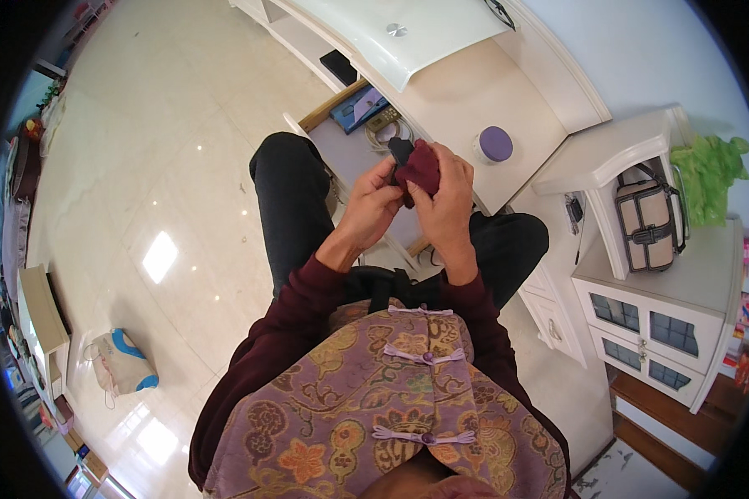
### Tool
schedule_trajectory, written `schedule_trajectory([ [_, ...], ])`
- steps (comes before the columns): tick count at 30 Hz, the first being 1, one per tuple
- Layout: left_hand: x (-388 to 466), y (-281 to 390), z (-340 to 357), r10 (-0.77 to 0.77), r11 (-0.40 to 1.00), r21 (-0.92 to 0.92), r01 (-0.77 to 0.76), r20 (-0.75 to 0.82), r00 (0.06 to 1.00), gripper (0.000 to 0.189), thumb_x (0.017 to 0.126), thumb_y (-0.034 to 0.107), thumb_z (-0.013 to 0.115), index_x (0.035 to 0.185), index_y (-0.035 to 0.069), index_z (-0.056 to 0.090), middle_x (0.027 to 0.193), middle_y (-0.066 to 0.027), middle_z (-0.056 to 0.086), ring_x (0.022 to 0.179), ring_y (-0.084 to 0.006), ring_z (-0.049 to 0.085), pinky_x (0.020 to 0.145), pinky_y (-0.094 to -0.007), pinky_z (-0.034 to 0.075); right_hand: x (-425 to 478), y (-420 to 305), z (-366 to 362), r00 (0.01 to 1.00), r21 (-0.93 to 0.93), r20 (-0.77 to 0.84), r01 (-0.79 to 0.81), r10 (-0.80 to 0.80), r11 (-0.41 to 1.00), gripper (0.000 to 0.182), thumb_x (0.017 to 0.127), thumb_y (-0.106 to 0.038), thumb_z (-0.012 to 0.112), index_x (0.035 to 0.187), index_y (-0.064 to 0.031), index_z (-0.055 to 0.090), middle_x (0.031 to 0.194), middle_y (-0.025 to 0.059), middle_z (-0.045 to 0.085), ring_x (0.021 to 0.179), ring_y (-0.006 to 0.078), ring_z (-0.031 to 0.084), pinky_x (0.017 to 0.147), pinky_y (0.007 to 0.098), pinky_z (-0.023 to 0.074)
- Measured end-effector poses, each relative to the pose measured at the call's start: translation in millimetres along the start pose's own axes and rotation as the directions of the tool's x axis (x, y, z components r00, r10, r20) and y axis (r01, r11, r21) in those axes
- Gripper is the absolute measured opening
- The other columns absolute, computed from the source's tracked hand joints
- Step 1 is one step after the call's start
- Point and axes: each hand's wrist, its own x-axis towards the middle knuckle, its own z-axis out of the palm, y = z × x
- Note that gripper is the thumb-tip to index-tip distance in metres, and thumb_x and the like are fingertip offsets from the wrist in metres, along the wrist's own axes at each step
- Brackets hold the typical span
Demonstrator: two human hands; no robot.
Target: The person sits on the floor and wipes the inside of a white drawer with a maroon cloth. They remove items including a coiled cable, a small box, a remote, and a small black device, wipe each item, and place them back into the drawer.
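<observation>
My left hand (371, 196) and my right hand (446, 196) meet above an open drawer (349, 153). Between the fingers and thumb of the right is a bunched dark red cloth (421, 167). The left grips a small black object (401, 150) pressed against the cloth; its exact kind is unclear. Just beyond them, inside the drawer, lie a coiled pale cable (374, 138), a small tan device with buttons (385, 118) and a blue flat box (344, 117). My hands and knees hide part of the drawer.
A jar with a purple lid (495, 143) stands on the white cabinet top (530, 93). To the right are a beige handbag with dark trim (646, 224) and a green plastic bag (711, 181). A beige and blue bag (123, 363) rests on the tiled floor.
</observation>
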Motion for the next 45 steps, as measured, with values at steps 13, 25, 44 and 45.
schedule_trajectory([
  [13,8,-16,-7,0.064,0.998,-0.002,-0.064,0.056,0.996,0.055,0.087,-0.014,0.045,0.140,0.000,0.043,0.138,-0.0137,0.052,0.128,-0.0216,0.051,0.110,-0.0368,0.040,4,25,-26,0.857,0.500,0.173,-0.501,0.486,0.706,0.048,0.076,0.004,0.069,0.122,-0.0005,0.059,0.104,0.0129,0.070,0.093,0.0200,0.068,0.083,0.0316,0.0535],
  [25,-1,-26,-2,0.098,0.992,0.077,-0.099,0.013,0.995,0.058,0.084,-0.015,0.043,0.140,0.000,0.042,0.136,-0.0112,0.052,0.124,-0.0216,0.052,0.108,-0.0349,0.040,-7,35,4,0.950,0.356,0.071,-0.309,0.305,0.882,0.047,0.067,-0.004,0.079,0.111,-0.0033,0.063,0.106,0.0125,0.066,0.097,0.0266,0.063,0.084,0.0358,0.0510],
  [44,10,10,8,0.202,0.966,-0.150,-0.209,-0.062,0.977,0.041,0.098,-0.003,0.044,0.138,0.004,0.047,0.133,-0.0105,0.055,0.120,-0.0246,0.056,0.097,-0.0350,0.048,-33,17,-4,0.761,0.714,0.522,-0.637,0.385,0.291,0.050,0.080,0.007,0.069,0.127,0.0007,0.056,0.103,0.0083,0.069,0.091,0.0161,0.067,0.083,0.0304,0.0552],
  [45,11,8,7,0.185,0.971,-0.143,-0.191,-0.058,0.981,0.039,0.099,0.002,0.046,0.138,0.004,0.047,0.135,-0.0116,0.053,0.121,-0.0254,0.055,0.097,-0.0340,0.049,-37,14,1,0.840,0.705,0.445,-0.543,0.312,0.456,0.047,0.080,0.006,0.069,0.125,-0.0005,0.058,0.104,0.0078,0.068,0.092,0.0149,0.066,0.083,0.0289,0.0541],
])
